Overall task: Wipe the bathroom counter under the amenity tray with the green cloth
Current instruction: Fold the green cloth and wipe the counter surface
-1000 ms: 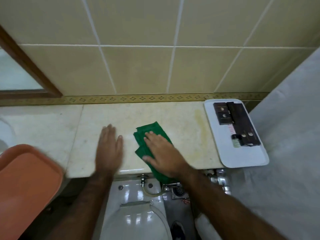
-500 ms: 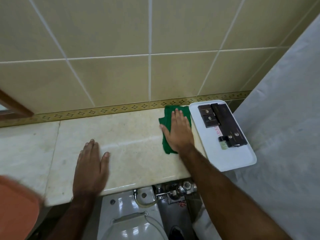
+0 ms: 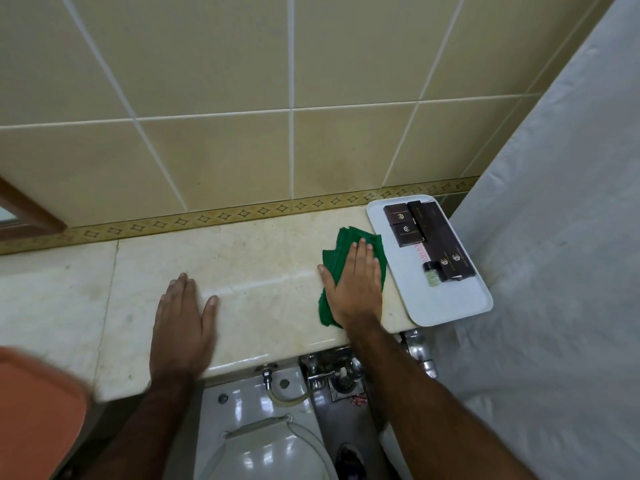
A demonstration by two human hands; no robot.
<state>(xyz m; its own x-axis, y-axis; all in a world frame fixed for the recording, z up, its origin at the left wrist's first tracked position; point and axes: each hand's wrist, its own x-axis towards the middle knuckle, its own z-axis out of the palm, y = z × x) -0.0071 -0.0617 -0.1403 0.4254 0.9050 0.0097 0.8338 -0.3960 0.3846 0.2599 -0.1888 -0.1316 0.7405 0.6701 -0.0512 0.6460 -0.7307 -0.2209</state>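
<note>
1. Green cloth (image 3: 349, 268), bunched and partly folded, lies flat on the pale marble counter (image 3: 263, 285), just left of the white amenity tray (image 3: 450, 306); its right edge is close to the tray's left rim, though contact cannot be told.
2. The right hand (image 3: 353, 289) presses down on the cloth with palm flat and fingers spread, not curled around it; a second ago this hand and cloth were well left of the tray, mid-counter, and have since swept right to reach it.
3. The left hand (image 3: 185, 327) rests open and flat on the counter, far left of the tray, holding nothing; it looks like a brace.
4. The tray, carrying dark boxes (image 3: 403, 223) and a small green bottle (image 3: 431, 275), sits at the counter's right end, overhanging the front edge.
5. Judgement: the open counter left of the tray looks wiped; the patch beneath the tray is covered and likely not yet done.
</note>
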